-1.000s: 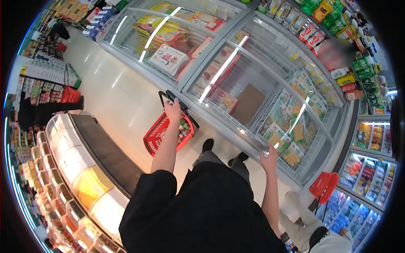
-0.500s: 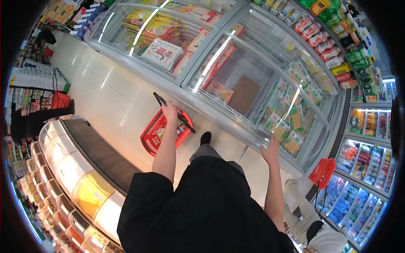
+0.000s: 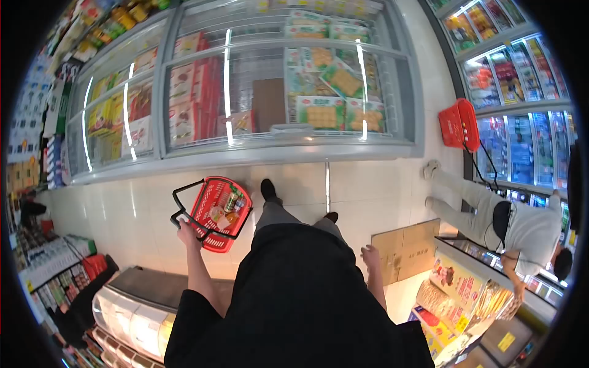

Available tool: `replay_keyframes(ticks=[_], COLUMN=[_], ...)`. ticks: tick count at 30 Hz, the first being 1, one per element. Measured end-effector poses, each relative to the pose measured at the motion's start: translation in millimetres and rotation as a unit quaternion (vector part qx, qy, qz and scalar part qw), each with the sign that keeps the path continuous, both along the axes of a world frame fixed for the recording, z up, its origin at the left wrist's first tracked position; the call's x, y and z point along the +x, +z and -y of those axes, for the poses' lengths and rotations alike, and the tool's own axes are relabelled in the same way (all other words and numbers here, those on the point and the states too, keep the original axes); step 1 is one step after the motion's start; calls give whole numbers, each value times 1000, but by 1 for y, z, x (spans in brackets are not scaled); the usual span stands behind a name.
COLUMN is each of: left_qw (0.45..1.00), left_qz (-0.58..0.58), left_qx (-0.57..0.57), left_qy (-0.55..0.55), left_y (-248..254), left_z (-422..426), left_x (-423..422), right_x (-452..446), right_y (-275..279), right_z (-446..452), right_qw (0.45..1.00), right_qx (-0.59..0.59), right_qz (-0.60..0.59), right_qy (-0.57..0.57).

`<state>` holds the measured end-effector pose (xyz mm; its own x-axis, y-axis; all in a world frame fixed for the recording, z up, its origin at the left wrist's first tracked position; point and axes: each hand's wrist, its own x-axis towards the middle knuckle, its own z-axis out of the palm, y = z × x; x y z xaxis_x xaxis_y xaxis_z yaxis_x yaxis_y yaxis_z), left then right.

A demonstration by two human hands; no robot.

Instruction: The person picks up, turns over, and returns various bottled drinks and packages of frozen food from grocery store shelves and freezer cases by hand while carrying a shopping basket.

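Observation:
My left hand (image 3: 186,233) is closed round the black handle of a red shopping basket (image 3: 215,244), which hangs at my left side with its perforated walls tilted. Several small packaged items (image 3: 230,205) lie inside the basket, among them green and orange ones. My right hand (image 3: 370,256) is low at my right side with nothing in it, its fingers loosely bent and a little apart. In front of me a glass-topped chest freezer (image 3: 288,152) holds packs of frozen food (image 3: 322,113), some with green labels, and red packs at its left.
A flattened cardboard sheet (image 3: 402,248) stands right of my right hand, beside stacked boxes (image 3: 451,288). Another person (image 3: 531,227) in light clothes is at the right, near drink fridges (image 3: 515,73) and another red basket (image 3: 457,126). Lit food bins (image 3: 126,316) line the lower left.
My right hand has left the freezer's edge and dropped to my side. The view has turned and the freezer now lies squarely ahead. My left hand still holds the basket.

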<state>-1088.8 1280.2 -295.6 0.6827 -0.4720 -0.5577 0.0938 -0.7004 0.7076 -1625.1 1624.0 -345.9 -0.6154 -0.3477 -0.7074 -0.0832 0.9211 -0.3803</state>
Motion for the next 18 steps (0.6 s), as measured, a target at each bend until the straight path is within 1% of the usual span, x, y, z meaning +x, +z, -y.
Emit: replay_keyframes(ticks=[1, 2, 3, 4, 5, 6, 7, 8, 9, 10, 11, 12, 13, 14, 15, 16, 18], left_qw=[1000, 999, 996, 994, 993, 974, 935, 933, 927, 939, 940, 935, 931, 914, 908, 910, 916], left_qz=[0, -19, -36, -44, -43, 33, 111, 81, 52, -29, -113, -118, -121, -149, -151, -150, -138], left_qx=[-5, -10, -16, 5, 0, -10, -20, 16, 56, 115, 171, 160, 147, 186, 206, 209, 209], left_qy=[-10, -44, -80, -99, -106, -223, -336, -351, -368, -324, -272, -292, -312, -327, -332, -325, -313], left_y=[0, 0, -1, -7, -31, -63, -87, -103, -108, -58, 3, -6, -14, -3, 8, 5, -4], left_z=[-6, -13, -19, -26, -38, -51, -61, -74, -87, -102, -116, -130, -143, -151, -157, -159, -162], left_x=[-18, -36, -54, -71, -79, -79, -84, -94, -111, -158, -216, -228, -236, -251, -263, -265, -267], right_x=[3, 3, -1, -7, -15, -20, -21, -18, -12, -8, -13, -16, -23, -27, -32, -43, -61], right_y=[8, 12, 9, 8, 8, 8, 8, 9, 5, -1, -4, 13, 14, 10, 4, 25, 6], right_z=[-19, -38, -60, -83, -101, -118, -134, -150, -168, -189, -209, -222, -228, -234, -237, -217, -218], right_qw=[995, 980, 978, 983, 984, 982, 963, 934, 928, 918, 908, 959, 957, 959, 959, 914, 906], right_qx=[6, 11, 4, -36, -76, -85, -108, -126, -129, -130, -132, -173, -180, -139, -97, -36, -50], right_qz=[39, 81, 83, 112, 139, 142, 160, 180, 186, 179, 167, 119, 118, 134, 151, 185, 192], right_qy=[-91, -180, -189, -139, -86, -93, -187, -282, -295, -330, -361, -189, -193, -206, -219, -360, -373])
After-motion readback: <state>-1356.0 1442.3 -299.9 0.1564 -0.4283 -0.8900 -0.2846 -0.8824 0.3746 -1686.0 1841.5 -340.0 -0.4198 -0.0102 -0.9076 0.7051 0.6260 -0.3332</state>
